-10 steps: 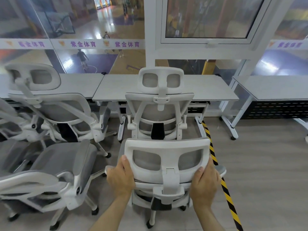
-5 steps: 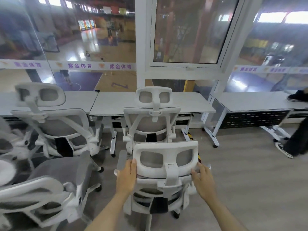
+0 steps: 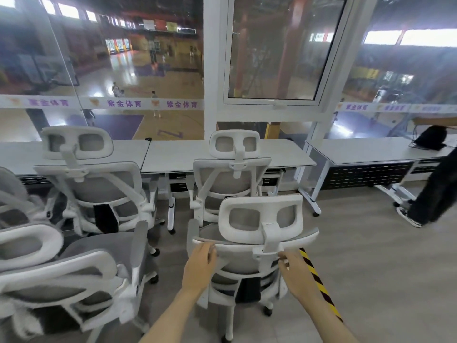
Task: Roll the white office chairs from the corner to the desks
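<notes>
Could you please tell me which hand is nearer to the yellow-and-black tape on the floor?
Right. The right hand is just left of the yellow-and-black tape; the left hand is at the far side of the chair back, farther left.

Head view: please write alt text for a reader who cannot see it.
A left hand and a right hand reach to the backrest of a white mesh office chair; grip unclear. More white chairs stand before grey desks along a glass wall.
</notes>
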